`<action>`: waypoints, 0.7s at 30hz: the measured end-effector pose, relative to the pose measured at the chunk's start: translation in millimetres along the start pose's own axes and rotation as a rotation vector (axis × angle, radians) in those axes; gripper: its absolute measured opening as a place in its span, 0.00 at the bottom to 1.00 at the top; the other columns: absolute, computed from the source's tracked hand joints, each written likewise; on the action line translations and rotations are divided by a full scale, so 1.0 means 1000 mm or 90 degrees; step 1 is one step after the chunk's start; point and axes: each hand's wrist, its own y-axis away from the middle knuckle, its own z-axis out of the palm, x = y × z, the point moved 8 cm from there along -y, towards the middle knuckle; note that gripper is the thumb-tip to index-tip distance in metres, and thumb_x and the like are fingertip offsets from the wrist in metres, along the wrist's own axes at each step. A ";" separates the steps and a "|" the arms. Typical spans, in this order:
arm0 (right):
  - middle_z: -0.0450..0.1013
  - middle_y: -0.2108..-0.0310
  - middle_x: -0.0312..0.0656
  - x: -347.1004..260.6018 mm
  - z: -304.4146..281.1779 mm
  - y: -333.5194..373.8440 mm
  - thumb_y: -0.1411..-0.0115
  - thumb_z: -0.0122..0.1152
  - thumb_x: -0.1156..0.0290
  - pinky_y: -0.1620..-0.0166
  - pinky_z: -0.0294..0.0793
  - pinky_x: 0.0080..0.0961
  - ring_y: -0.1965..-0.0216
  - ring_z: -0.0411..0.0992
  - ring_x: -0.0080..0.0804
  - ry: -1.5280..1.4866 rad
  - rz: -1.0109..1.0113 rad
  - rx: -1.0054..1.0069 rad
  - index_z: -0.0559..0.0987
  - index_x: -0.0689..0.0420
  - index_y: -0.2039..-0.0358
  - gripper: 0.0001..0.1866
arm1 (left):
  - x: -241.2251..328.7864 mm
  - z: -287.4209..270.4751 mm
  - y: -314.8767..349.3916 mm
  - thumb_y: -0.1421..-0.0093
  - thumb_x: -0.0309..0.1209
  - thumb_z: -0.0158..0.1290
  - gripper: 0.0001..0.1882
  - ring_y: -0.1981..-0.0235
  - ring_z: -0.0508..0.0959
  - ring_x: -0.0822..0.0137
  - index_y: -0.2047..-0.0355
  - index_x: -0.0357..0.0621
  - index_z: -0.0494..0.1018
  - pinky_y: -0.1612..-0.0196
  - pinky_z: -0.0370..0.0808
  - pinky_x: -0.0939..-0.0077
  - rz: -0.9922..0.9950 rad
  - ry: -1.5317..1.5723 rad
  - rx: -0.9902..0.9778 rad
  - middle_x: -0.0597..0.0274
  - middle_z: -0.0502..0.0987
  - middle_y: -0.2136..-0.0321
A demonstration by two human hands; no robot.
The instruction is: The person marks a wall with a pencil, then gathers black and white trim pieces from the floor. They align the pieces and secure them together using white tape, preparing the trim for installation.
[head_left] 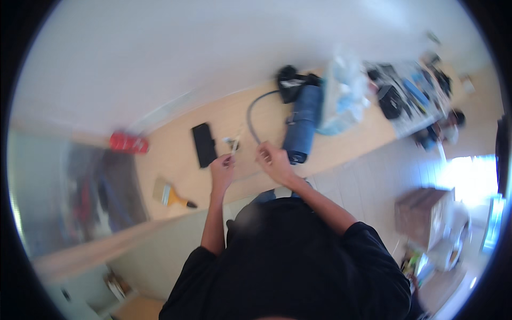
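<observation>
My left hand [224, 164] is closed on a thin pale stick [234, 146] that points away from me over the table; its exact kind is blurred. Pinched in my right hand [272, 160] is the near end of a grey hose [250, 117]. This hose curves back toward a black bag-like bundle [290, 85] at the far side. Just right of my right hand lies a dark blue cylinder [304, 120] with a black near end. To the left of my left hand is a flat black phone-like slab [204, 145]. A small dark-and-white piece [230, 142] lies beyond that hand.
A wide paintbrush [173, 196] with a yellow handle and a red can-shaped object [129, 142] lie on the left of the wooden table [176, 128]. A clear plastic bag [344, 96] stands right of the cylinder. Several tools lie farther right; a brown box [424, 216] is on the floor.
</observation>
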 end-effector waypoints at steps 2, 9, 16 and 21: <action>0.77 0.72 0.41 -0.002 -0.006 0.033 0.36 0.57 0.75 0.67 0.78 0.26 0.72 0.78 0.28 0.020 -0.006 0.021 0.75 0.62 0.61 0.05 | -0.014 0.000 -0.004 0.38 0.27 0.57 0.10 0.70 0.82 0.69 0.59 0.33 0.80 0.64 0.81 0.73 -0.007 0.033 -0.020 0.55 0.82 0.71; 0.77 0.74 0.45 0.026 -0.017 0.138 0.37 0.57 0.73 0.65 0.78 0.30 0.71 0.78 0.35 0.057 0.125 0.058 0.76 0.63 0.61 0.08 | -0.026 -0.001 -0.004 0.35 0.29 0.56 0.13 0.71 0.83 0.69 0.57 0.29 0.79 0.66 0.79 0.75 -0.017 0.013 -0.105 0.56 0.82 0.73; 0.78 0.71 0.50 0.055 -0.015 0.171 0.38 0.56 0.70 0.60 0.78 0.38 0.68 0.79 0.45 0.109 0.172 0.083 0.77 0.62 0.58 0.11 | -0.028 -0.017 -0.005 0.36 0.33 0.59 0.17 0.69 0.82 0.68 0.56 0.28 0.79 0.62 0.78 0.74 -0.032 -0.034 -0.095 0.54 0.82 0.72; 0.79 0.70 0.51 0.066 -0.027 0.189 0.39 0.55 0.67 0.58 0.77 0.41 0.65 0.79 0.49 0.148 0.182 0.103 0.76 0.62 0.57 0.14 | -0.006 -0.064 0.003 0.36 0.37 0.59 0.18 0.68 0.79 0.65 0.60 0.29 0.78 0.63 0.76 0.70 0.051 -0.109 0.060 0.53 0.81 0.70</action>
